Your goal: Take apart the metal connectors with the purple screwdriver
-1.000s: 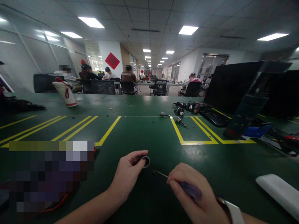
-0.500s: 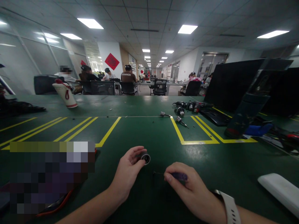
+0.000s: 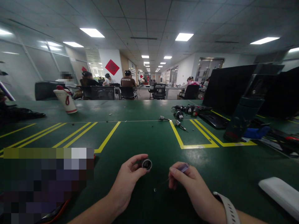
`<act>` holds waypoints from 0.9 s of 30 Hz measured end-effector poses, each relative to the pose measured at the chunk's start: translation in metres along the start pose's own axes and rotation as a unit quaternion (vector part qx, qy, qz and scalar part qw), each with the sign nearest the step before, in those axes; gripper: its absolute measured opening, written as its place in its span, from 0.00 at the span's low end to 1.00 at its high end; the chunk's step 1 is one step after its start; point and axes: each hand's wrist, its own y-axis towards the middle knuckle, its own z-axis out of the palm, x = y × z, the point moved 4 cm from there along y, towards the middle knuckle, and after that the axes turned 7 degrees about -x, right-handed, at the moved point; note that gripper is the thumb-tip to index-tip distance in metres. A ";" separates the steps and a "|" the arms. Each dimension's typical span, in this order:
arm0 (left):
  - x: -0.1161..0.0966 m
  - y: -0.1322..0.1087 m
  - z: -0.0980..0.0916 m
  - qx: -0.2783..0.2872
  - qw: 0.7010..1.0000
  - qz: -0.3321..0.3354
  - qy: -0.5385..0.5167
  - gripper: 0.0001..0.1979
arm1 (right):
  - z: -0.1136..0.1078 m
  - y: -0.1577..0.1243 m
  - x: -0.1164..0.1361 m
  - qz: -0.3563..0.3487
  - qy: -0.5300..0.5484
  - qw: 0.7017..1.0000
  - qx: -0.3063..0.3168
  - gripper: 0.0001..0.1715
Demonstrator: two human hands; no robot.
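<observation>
Toward the near edge of the bench (image 3: pixel 137 137), the left hand (image 3: pixel 130 175) grips a metal cap (image 3: pixel 147 165), the right hand (image 3: pixel 188 182) a screwdriver (image 3: pixel 184 168); a jolt could lose the small piece (image 3: pixel 154 190) near its tip.

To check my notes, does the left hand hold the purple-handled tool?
No, the right hand holds the purple-handled tool.

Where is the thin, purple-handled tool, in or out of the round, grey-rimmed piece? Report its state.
Out: green tabletop shows between the tool in the right hand and the piece in the left hand.
</observation>
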 end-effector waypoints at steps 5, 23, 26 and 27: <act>-0.001 0.001 0.000 -0.002 1.000 0.004 0.004 0.20 | -0.003 0.001 0.004 -0.015 0.128 0.992 -0.016 0.16; -0.007 -0.008 0.006 0.005 0.997 0.055 0.056 0.12 | 0.006 -0.018 0.015 -0.265 -0.164 0.948 0.070 0.12; -0.009 -0.008 0.007 -0.002 0.996 0.065 0.065 0.12 | 0.008 -0.020 0.016 -0.295 -0.168 0.938 0.075 0.13; -0.009 -0.008 0.007 -0.004 0.995 0.069 0.070 0.12 | 0.009 -0.020 0.017 -0.304 -0.171 0.934 0.079 0.13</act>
